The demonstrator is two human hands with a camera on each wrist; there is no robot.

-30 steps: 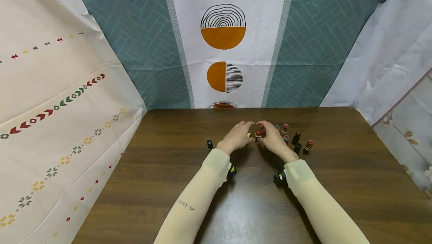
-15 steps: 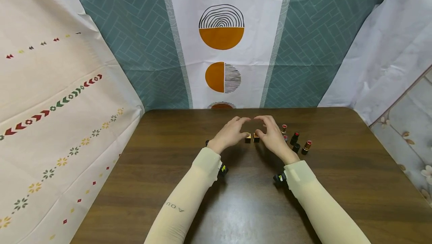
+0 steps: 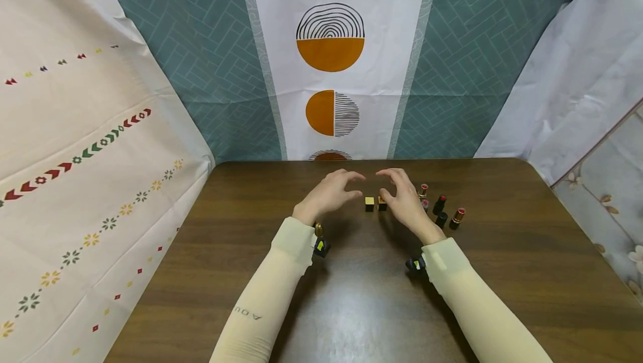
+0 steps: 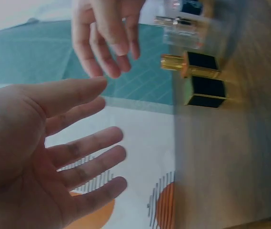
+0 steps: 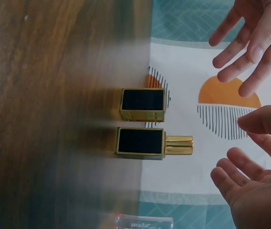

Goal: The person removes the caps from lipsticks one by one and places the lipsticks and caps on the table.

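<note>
Lipstick (image 5: 141,142) and cap (image 5: 142,100), black-gold, side by side; below and between left hand (image 3: 327,193) and right hand (image 3: 407,200), both released.

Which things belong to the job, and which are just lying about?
Likely the job, being nearest the fingers:
gold-topped block
square case with gold tube

Probably just lying about:
black lipstick with red tip
black cylinder
gold-and-black lipstick

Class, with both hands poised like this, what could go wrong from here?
The square black-and-gold block stands close beside the square black-and-gold lipstick case with a gold tube, so reaching for one might topple the other.

The right hand is near the black, red-tipped cylindrical lipstick; a sideways move could knock it.
</note>
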